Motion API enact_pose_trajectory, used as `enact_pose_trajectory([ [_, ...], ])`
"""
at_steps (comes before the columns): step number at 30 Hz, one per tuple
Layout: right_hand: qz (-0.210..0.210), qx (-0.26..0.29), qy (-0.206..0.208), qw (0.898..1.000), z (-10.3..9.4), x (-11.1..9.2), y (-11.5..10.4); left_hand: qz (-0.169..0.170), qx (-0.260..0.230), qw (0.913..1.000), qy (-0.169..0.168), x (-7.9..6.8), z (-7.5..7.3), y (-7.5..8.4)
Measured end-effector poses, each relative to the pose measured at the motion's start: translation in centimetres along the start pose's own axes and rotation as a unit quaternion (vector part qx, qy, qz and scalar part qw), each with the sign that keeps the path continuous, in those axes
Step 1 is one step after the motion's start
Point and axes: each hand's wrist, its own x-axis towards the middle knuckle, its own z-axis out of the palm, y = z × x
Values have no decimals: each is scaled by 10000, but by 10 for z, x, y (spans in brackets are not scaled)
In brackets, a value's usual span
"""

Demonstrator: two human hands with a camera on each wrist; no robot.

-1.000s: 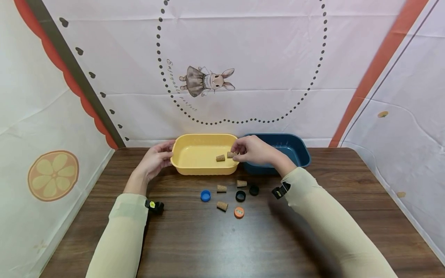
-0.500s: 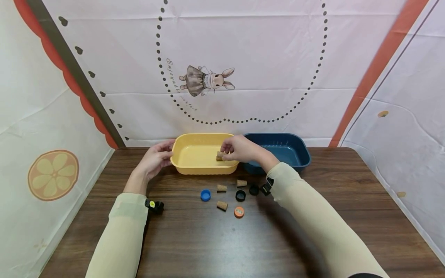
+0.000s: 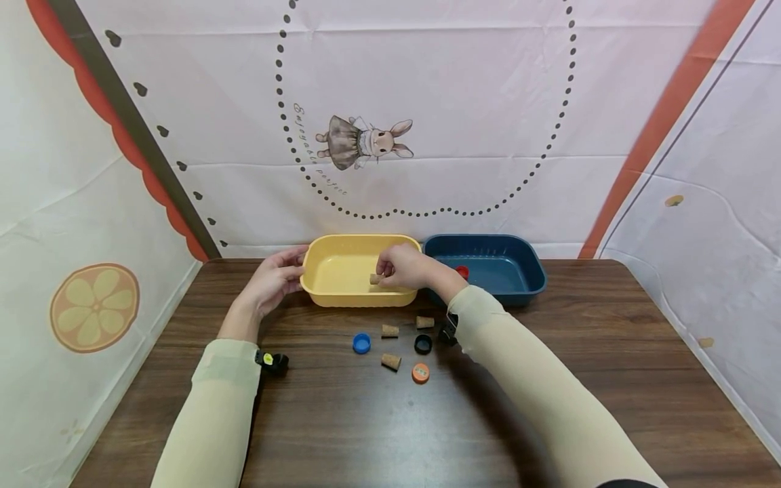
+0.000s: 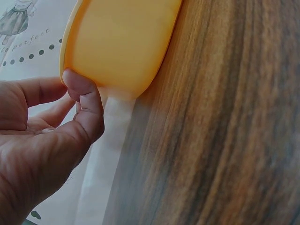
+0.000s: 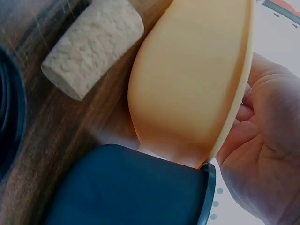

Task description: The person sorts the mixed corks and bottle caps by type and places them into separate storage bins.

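Observation:
My left hand (image 3: 274,281) grips the left end of a yellow plastic bin (image 3: 342,299); in the left wrist view, thumb and fingers pinch its rim (image 4: 65,47). Over the right part of that bin, my right hand (image 3: 403,266) pinches a cork stopper (image 3: 375,278) at its fingertips, low in the bin. The right wrist view hides those fingertips behind the bin wall (image 5: 187,79). In front of the bins lie more corks, an upper one (image 3: 425,322), a middle one (image 3: 390,331) and a lower one (image 3: 391,362).
A dark blue bin (image 3: 518,295) stands right beside the yellow one, with a red cap (image 3: 462,272) inside. On the wooden table lie a blue cap (image 3: 361,343), a black cap (image 3: 423,343) and an orange cap (image 3: 420,373). A printed cloth (image 3: 476,122) hangs behind.
My right hand has moved left and deeper into the yellow bin, to where a cork lay, and the red cap shows behind its wrist. My left hand keeps its grip on the bin.

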Motion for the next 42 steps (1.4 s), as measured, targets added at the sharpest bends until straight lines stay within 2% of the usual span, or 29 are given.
enact_pose_trajectory([
  [14, 141, 270, 186, 9994, -16, -23, -4, 1, 10, 10000, -5, 0, 2, 2],
  [31, -186, 243, 745, 9968, -24, -64, -8, 22, -14, 10000, 0, 0, -1, -1],
  [42, -203, 351, 939, 9948, -25, -91, -11, 24, -35, 10000, -6, -2, 0, 0],
])
